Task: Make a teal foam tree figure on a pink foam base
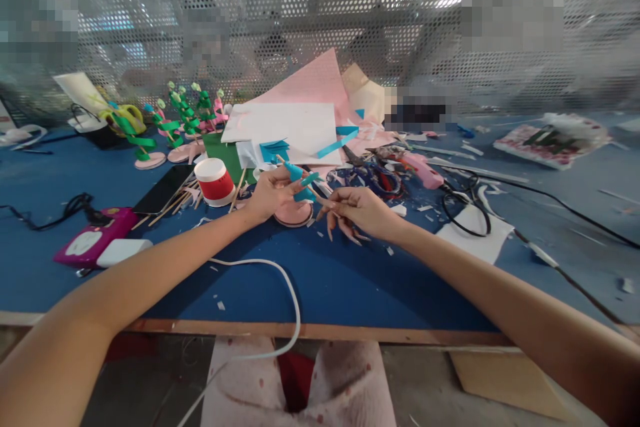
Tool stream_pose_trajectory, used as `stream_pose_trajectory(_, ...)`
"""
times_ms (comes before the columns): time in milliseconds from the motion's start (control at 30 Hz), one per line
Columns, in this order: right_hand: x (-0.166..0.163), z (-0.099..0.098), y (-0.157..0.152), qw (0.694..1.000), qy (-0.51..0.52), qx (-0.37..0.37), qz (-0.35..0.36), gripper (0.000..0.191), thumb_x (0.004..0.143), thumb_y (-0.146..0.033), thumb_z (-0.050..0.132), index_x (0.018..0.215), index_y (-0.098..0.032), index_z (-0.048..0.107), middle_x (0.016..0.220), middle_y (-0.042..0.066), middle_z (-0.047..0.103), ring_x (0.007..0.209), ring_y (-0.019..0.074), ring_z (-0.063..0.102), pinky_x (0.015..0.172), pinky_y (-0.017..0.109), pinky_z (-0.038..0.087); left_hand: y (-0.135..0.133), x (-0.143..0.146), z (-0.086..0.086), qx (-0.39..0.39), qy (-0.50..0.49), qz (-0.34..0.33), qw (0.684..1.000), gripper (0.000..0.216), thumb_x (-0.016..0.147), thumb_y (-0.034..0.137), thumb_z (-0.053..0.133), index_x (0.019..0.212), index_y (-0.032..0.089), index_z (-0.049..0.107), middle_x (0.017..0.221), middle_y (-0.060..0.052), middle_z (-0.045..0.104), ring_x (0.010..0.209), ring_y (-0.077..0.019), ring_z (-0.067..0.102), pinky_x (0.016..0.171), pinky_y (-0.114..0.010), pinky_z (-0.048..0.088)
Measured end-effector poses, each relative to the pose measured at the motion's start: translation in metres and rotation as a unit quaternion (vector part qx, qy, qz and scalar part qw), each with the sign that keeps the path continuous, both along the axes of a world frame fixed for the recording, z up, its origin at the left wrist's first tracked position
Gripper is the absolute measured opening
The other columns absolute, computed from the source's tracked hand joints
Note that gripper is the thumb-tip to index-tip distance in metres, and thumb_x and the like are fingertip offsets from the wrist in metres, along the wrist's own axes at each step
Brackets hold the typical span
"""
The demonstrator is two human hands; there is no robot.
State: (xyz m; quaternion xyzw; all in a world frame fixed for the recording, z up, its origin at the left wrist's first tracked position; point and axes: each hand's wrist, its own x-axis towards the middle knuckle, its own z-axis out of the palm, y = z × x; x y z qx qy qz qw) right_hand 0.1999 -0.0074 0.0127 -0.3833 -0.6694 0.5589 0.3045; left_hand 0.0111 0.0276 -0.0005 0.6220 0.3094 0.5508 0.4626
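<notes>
My left hand (270, 197) is closed around a thin wooden stick wrapped with a bright blue paper strip (294, 172). The stick slants down to the right, and its lower end meets the pinched thumb and forefinger of my right hand (363, 210), whose other fingers are loosely bent. Just under the stick is a round pink disc (295, 215) on the blue table. Behind my hands lie folded blue paper pieces (274, 150) and a long blue strip (340, 141) on white sheets (290, 121).
Left stand a red-and-white cup (215, 181), a dark phone (165, 188), a purple power strip (95, 237) and paper plants (190, 110) on pink bases. Scissors (383, 177) and a pink glue gun (424, 170) lie right. A white cable (287, 287) crosses the front edge.
</notes>
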Motion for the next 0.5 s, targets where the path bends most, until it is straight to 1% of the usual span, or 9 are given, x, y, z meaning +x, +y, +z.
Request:
stream_pose_trajectory(67, 0.0002, -0.0008, 0.0006, 1.000, 0.002, 0.002, 0.000, 0.043, 0.068, -0.056, 0.061, 0.073, -0.014, 0.053, 0.055, 0.000, 0.064, 0.030, 0.0050, 0.047, 0.028, 0.016, 0.033, -0.0021, 0.0010, 0.0018, -0.007, -0.004, -0.002, 1.000, 0.029, 0.053, 0.039, 0.078, 0.065, 0.015, 0.066, 0.068, -0.002, 0.064, 0.066, -0.0140, 0.058, 0.062, -0.030, 0.050)
stream_pose_trajectory(133, 0.0003, -0.0011, 0.0007, 1.000, -0.005, 0.000, -0.015, 0.043, 0.064, -0.054, 0.066, 0.075, -0.015, 0.053, 0.056, 0.000, 0.064, 0.031, 0.0070, 0.050, 0.028, 0.017, 0.036, -0.0038, 0.0016, 0.0029, -0.011, -0.014, 0.003, 1.000, 0.028, 0.053, 0.037, 0.078, 0.066, 0.015, 0.066, 0.069, -0.002, 0.064, 0.064, -0.0137, 0.058, 0.061, -0.030, 0.051)
stream_pose_trajectory(200, 0.0003, -0.0007, 0.0003, 0.999, -0.018, 0.005, -0.036, 0.042, 0.058, -0.048, 0.073, 0.073, -0.016, 0.051, 0.054, 0.000, 0.064, 0.032, 0.0086, 0.051, 0.030, 0.019, 0.039, -0.0043, 0.0017, 0.0030, -0.005, -0.026, 0.006, 1.000, 0.026, 0.053, 0.036, 0.078, 0.065, 0.016, 0.066, 0.070, -0.002, 0.064, 0.065, -0.0132, 0.058, 0.060, -0.029, 0.051)
stream_pose_trajectory(267, 0.0004, -0.0001, -0.0003, 0.999, -0.027, 0.009, -0.045, 0.042, 0.055, -0.046, 0.076, 0.069, -0.016, 0.050, 0.054, 0.001, 0.065, 0.032, 0.0091, 0.052, 0.031, 0.019, 0.041, -0.0037, 0.0012, 0.0025, 0.013, -0.028, 0.005, 1.000, 0.024, 0.053, 0.035, 0.078, 0.061, 0.016, 0.065, 0.073, -0.002, 0.065, 0.067, -0.0133, 0.058, 0.061, -0.029, 0.051)
stream_pose_trajectory(400, 0.0005, 0.0011, -0.0009, 1.000, -0.020, -0.003, -0.020, 0.041, 0.064, -0.053, 0.067, 0.069, -0.015, 0.051, 0.065, 0.006, 0.069, 0.035, 0.0092, 0.055, 0.031, 0.019, 0.042, -0.0018, -0.0004, 0.0018, 0.027, 0.007, 0.002, 1.000, 0.024, 0.054, 0.034, 0.078, 0.056, 0.015, 0.063, 0.075, -0.004, 0.065, 0.067, -0.0132, 0.058, 0.060, -0.028, 0.049)
stream_pose_trajectory(433, 0.0004, 0.0012, -0.0010, 1.000, -0.020, -0.003, -0.008, 0.041, 0.066, -0.054, 0.064, 0.070, -0.015, 0.053, 0.063, 0.005, 0.068, 0.035, 0.0085, 0.054, 0.031, 0.018, 0.041, -0.0016, -0.0008, 0.0019, 0.025, 0.014, -0.002, 1.000, 0.024, 0.055, 0.035, 0.077, 0.057, 0.015, 0.064, 0.075, -0.005, 0.066, 0.068, -0.0136, 0.058, 0.061, -0.028, 0.049)
stream_pose_trajectory(500, 0.0003, 0.0014, -0.0012, 1.000, -0.024, 0.001, 0.014, 0.039, 0.071, -0.053, 0.059, 0.072, -0.014, 0.055, 0.055, 0.001, 0.064, 0.032, 0.0063, 0.050, 0.029, 0.016, 0.036, -0.0017, -0.0010, 0.0022, 0.021, 0.017, -0.015, 1.000, 0.024, 0.055, 0.036, 0.077, 0.060, 0.016, 0.066, 0.076, -0.005, 0.066, 0.072, -0.0147, 0.059, 0.062, -0.028, 0.049)
